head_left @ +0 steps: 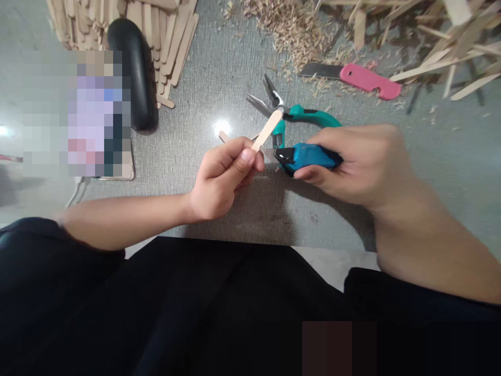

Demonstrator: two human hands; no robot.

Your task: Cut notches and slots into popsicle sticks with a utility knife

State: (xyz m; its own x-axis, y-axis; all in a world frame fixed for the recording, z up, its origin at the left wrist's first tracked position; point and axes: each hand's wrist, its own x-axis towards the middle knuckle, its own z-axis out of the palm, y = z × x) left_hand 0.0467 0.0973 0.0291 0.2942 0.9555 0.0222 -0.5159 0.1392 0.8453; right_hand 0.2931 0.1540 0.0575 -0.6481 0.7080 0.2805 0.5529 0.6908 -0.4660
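My left hand [225, 175] pinches a flat wooden stick [269, 129] between thumb and fingers, the stick pointing up and to the right. My right hand [362, 162] is wrapped round a blue utility knife [309, 156], whose short blade [269, 154] meets the stick just beside my left thumb. Both hands hover over the grey table, just above my dark-clothed lap. Another stick end [224, 137] shows behind my left fingers.
Green-handled needle-nose pliers [297, 112] lie open right behind the stick. A pink-handled knife [366, 81] lies further back amid wood shavings [293, 26] and loose sticks [450, 57]. Stacked sticks [168, 36], a black object [133, 73] and a blurred patch sit at left.
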